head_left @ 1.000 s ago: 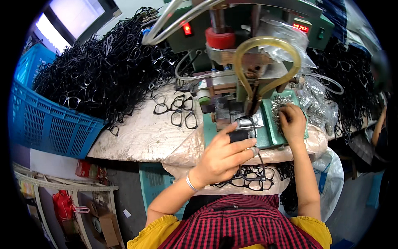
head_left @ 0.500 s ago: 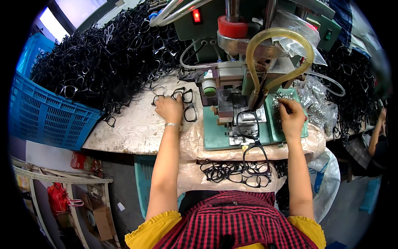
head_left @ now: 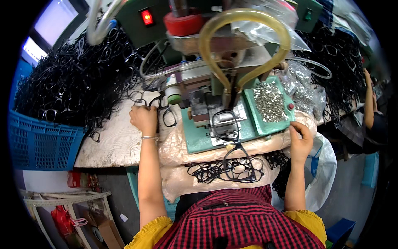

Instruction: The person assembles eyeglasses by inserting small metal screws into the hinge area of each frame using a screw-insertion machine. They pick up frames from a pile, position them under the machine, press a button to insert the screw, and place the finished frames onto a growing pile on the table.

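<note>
My left hand (head_left: 144, 119) rests on the worktable with its fingers curled onto a black eyeglass frame (head_left: 137, 97). Just right of it lies another black eyeglass frame (head_left: 169, 117). My right hand (head_left: 301, 142) is by the near right corner of a green tray (head_left: 260, 128) of small metal parts (head_left: 270, 102). Its thumb and forefinger are bent together, and anything between them is too small to make out. Between my hands stands a green-based press (head_left: 199, 141). One eyeglass frame (head_left: 226, 135) sits at its metal fixture, with a second frame (head_left: 241, 166) hanging below.
A large heap of black frames (head_left: 70, 79) and a blue crate (head_left: 43, 143) are on the left. Several frames (head_left: 203, 171) lie on a plastic-covered ledge in front of me. Clear bags (head_left: 309, 93) sit right of the tray. A co-worker's arm (head_left: 368, 99) shows at far right.
My right hand has come out of the metal-parts tray toward me, to its near right corner. My left hand stays among the eyeglass frames. The whole view has shifted and tilted.
</note>
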{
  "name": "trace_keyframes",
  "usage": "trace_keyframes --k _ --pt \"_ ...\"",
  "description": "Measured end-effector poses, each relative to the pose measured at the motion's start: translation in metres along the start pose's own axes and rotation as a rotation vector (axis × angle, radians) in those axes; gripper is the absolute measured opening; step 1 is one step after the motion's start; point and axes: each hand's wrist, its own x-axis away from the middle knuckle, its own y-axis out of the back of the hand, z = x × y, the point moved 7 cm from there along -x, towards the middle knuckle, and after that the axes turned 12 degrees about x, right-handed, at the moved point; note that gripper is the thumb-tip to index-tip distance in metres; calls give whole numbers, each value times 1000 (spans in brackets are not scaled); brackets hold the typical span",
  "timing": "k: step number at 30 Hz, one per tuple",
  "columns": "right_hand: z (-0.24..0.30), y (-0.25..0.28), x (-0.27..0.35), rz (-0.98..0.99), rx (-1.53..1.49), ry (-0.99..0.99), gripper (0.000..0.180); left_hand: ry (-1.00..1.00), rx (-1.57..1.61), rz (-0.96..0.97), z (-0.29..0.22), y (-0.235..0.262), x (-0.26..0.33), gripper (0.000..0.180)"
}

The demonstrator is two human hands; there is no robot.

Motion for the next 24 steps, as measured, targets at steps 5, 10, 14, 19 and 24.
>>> trace_keyframes --k 5,10,14,19,24 --pt "127 -14 -13 159 -151 429 10 63 315 -54 14 -1 -13 27" --pt "173 -69 -31 190 -458 445 17 -145 672 -163 -15 47 15 21" --pt "171 -83 -13 267 -747 147 43 -4 1236 -40 -15 59 61 13" --pt "174 -82 -18 416 -846 118 52 -578 1821 -30 -111 171 85 18" --pt "196 -82 -9 450 -972 60 55 -857 1641 -49 -163 212 76 17"
